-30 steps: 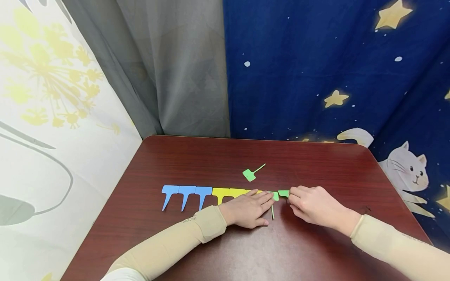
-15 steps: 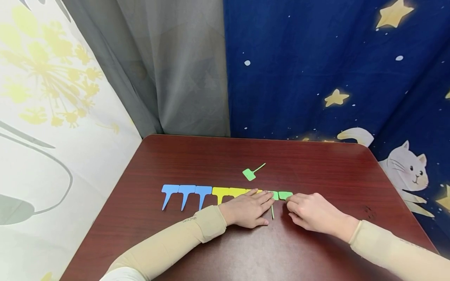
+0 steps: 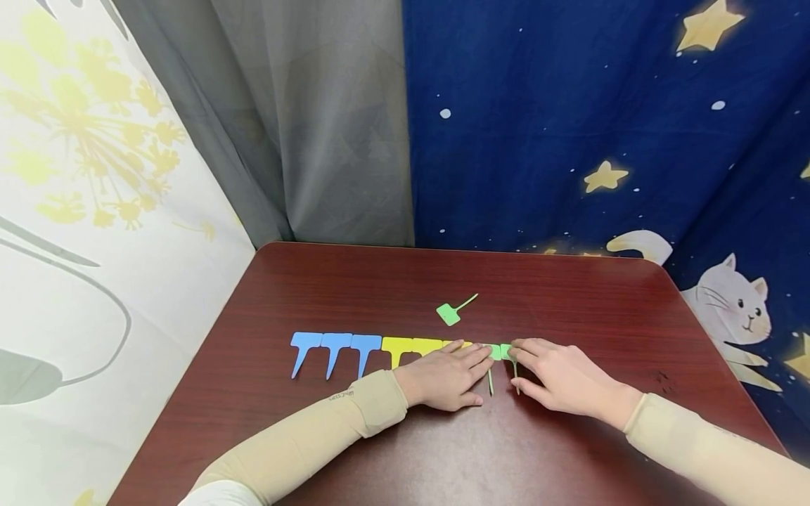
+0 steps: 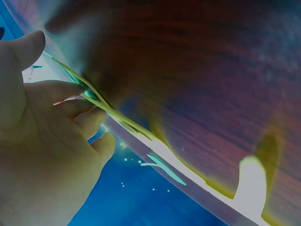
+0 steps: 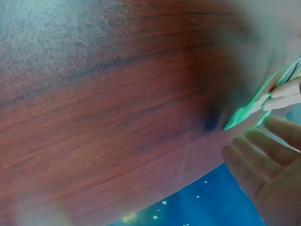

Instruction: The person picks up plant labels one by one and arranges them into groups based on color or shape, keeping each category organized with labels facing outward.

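Note:
T-shaped plastic plant labels lie in a row: three blue labels [image 3: 336, 342], then yellow labels [image 3: 397, 345], then two green ones at the right end. My left hand [image 3: 445, 378] lies flat with straight fingers over the last yellow label and the edge of the first green label [image 3: 496, 353]. My right hand [image 3: 562, 372] has its fingers spread over the head of the end green label [image 3: 505, 352], hiding much of it, with the thumb beside its stem. In the right wrist view those fingers look loosely extended at the green label [image 5: 241, 114].
One loose green label [image 3: 448, 315] lies tilted behind the row, its stem pointing back and right. The dark red wooden table [image 3: 354, 288] has rounded back corners. Grey and blue star-patterned curtains [image 3: 538, 140] hang behind it, and a patterned white cloth [image 3: 126, 281] is at the left.
The end green label, earlier tilted in my right fingers, now lies flat against its neighbour. My right hand has loosened and shifted slightly left over it. The left hand has stayed put.

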The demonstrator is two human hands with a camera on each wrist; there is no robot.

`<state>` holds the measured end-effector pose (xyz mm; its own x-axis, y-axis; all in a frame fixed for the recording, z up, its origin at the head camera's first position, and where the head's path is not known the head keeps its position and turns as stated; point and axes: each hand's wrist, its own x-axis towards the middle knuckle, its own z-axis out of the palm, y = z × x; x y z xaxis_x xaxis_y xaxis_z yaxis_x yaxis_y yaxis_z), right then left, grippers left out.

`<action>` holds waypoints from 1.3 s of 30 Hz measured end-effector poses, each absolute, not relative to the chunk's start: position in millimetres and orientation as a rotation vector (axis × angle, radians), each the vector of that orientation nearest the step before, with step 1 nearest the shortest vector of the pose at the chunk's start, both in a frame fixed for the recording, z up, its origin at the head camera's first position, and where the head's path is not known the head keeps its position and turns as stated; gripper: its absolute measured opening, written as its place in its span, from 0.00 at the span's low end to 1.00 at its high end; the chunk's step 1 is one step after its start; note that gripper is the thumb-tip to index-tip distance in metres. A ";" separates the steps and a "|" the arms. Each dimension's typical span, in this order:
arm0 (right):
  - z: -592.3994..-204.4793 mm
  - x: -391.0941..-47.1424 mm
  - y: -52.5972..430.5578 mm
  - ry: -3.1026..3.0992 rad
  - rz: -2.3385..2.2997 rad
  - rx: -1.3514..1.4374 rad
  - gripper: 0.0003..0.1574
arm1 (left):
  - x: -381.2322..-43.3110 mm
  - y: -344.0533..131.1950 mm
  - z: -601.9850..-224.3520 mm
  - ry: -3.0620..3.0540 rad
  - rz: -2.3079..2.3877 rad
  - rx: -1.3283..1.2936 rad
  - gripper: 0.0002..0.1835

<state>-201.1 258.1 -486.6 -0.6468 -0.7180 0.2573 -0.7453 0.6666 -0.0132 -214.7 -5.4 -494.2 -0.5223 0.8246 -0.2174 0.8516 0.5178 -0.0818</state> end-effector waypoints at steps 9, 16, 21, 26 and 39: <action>-491.2 -201.6 264.1 -2.771 0.152 1.211 0.27 | -214.3 -5.8 -493.2 2.599 -0.278 1.443 0.40; -489.7 -211.8 260.0 -2.694 0.143 1.207 0.20 | -216.1 -8.6 -490.3 2.612 -0.259 1.446 0.41; -478.9 -235.5 249.7 -2.627 0.162 1.207 0.14 | -218.8 -14.7 -486.5 2.623 -0.215 1.431 0.41; -470.4 -262.9 238.1 -2.606 0.163 1.219 0.13 | -219.1 -22.7 -485.6 2.627 -0.171 1.414 0.41; -482.7 -330.7 211.0 -2.542 0.121 1.332 0.19 | -216.4 -44.9 -492.5 2.629 -0.050 1.367 0.41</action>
<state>-330.7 211.0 -482.7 -0.5414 -0.7949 0.2739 -0.8174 0.5739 0.0499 -216.4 -44.9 -492.5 -0.5620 0.8090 -0.1726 0.8150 0.5772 0.0516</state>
